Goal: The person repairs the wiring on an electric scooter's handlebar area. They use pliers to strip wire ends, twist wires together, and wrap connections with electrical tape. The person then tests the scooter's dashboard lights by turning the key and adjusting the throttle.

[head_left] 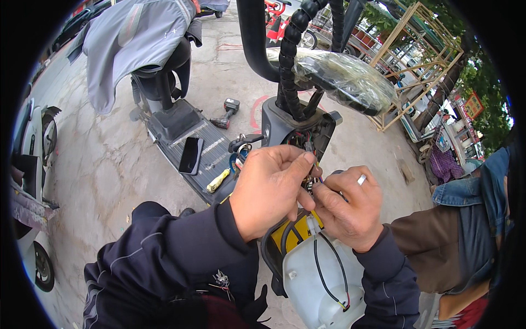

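Note:
My left hand [268, 189] pinches thin coloured wires [318, 168] in front of the opened scooter column, thumb pressed against the fingers. Close beside it, my right hand [350, 205], with a ring on one finger, also closes on the wires; the fingertips hide part of them. Above the hands, a wire bundle [308, 143] shows inside the grey column housing [274, 118]. Just below them a white plug connector [313, 225] joins black leads that run down to a translucent white lamp housing [307, 277].
On the scooter's footboard [164, 147] lie a phone [190, 156] and a yellow-handled screwdriver [218, 181]. A cordless drill [225, 113] rests on the pavement. A grey jacket covers the seat [137, 41]. A plastic-wrapped part [350, 79] sticks out at upper right. Another person's legs [438, 241] are close at right.

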### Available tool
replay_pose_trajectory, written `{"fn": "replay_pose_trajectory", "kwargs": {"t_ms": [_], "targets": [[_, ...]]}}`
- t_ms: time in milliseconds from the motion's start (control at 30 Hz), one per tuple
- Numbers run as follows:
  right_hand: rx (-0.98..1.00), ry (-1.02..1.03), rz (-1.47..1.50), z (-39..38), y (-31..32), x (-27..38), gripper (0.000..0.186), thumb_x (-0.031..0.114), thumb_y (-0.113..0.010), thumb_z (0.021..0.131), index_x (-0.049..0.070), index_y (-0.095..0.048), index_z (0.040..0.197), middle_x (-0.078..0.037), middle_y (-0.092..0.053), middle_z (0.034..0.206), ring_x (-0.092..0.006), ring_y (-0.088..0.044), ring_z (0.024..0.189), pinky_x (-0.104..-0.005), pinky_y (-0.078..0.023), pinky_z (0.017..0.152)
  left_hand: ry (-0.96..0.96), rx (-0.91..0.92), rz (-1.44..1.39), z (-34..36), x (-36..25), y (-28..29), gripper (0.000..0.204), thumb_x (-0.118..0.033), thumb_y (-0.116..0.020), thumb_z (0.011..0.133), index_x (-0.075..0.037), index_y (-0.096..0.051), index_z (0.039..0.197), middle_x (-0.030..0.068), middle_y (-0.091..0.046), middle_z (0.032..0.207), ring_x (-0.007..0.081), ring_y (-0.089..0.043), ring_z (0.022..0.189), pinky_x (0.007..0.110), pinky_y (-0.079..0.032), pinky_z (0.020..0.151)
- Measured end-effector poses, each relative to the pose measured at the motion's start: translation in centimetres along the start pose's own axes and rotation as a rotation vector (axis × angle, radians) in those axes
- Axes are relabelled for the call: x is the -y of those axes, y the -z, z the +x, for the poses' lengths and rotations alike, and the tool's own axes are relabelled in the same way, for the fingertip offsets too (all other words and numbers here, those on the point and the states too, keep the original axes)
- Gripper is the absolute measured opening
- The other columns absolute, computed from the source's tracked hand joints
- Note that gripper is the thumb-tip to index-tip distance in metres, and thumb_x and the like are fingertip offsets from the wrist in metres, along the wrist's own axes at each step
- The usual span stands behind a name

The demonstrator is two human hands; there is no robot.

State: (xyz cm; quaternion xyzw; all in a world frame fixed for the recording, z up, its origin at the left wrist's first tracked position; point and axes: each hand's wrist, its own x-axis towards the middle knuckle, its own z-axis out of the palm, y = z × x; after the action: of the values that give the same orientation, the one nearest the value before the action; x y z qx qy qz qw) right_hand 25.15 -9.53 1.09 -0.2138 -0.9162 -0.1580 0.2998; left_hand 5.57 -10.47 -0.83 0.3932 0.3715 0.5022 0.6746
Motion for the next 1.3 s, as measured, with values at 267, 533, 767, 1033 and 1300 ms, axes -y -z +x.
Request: {"fn": "replay_pose_trajectory", "kwargs": {"t_ms": [267,533,767,1033,1300], "targets": [[0.008,0.043,-0.035,0.0,0.2,0.3,0.031,0.006,-0.077,0.062,0.005,-0.07,0.092,-0.004,-0.064,0.09,-0.0233,-0.066,0.076,-0.0366,-0.053,0.073,-0.067,-0.003,-0.03,0.7,-0.9,-0.4,0.038,-0.021,-0.061,0.107,0.013,-0.061,0.124,0.0138,-0.075,0.094,0.0101,-0.064,0.051,0.021,-0.048,0.041],[0.007,0.077,-0.056,0.5,0.3,0.0,0.032,0.005,-0.077,0.061,0.003,-0.069,0.093,-0.005,-0.064,0.091,-0.0237,-0.065,0.076,-0.0367,-0.053,0.073,-0.13,0.029,0.142,1.0,-0.9,0.1,0.038,-0.012,-0.067,0.102,0.017,-0.059,0.125,0.0132,-0.075,0.088,0.0092,-0.063,0.05,0.022,-0.046,0.04],[-0.073,-0.053,0.068,1.7,-0.6,-0.1,0.027,-0.001,-0.077,0.064,0.004,-0.07,0.09,-0.006,-0.065,0.085,-0.026,-0.064,0.075,-0.0369,-0.051,0.07,-0.173,0.014,0.152,1.1,-0.3,0.1,0.038,-0.013,-0.069,0.102,0.017,-0.061,0.123,0.0089,-0.071,0.072,0.0086,-0.062,0.049,0.022,-0.046,0.04],[-0.027,-0.262,0.217,1.5,0.0,-0.5,0.02,-0.009,-0.075,0.073,0.001,-0.071,0.09,-0.009,-0.067,0.084,-0.024,-0.065,0.073,-0.0334,-0.052,0.064,-0.125,0.133,0.11,1.1,-0.7,1.2,0.038,-0.01,-0.063,0.103,0.015,-0.06,0.132,0.0109,-0.073,0.085,0.0108,-0.067,0.055,0.022,-0.051,0.045],[-0.066,-0.11,0.162,2.4,0.0,-1.0,0.021,-0.005,-0.076,0.068,0.004,-0.07,0.086,-0.008,-0.066,0.081,-0.0273,-0.063,0.07,-0.0376,-0.051,0.065,-0.138,0.201,0.345,1.8,-2.3,1.5,0.038,-0.002,-0.061,0.099,0.017,-0.058,0.132,0.0105,-0.071,0.081,0.0112,-0.067,0.057,0.023,-0.051,0.048]]}}
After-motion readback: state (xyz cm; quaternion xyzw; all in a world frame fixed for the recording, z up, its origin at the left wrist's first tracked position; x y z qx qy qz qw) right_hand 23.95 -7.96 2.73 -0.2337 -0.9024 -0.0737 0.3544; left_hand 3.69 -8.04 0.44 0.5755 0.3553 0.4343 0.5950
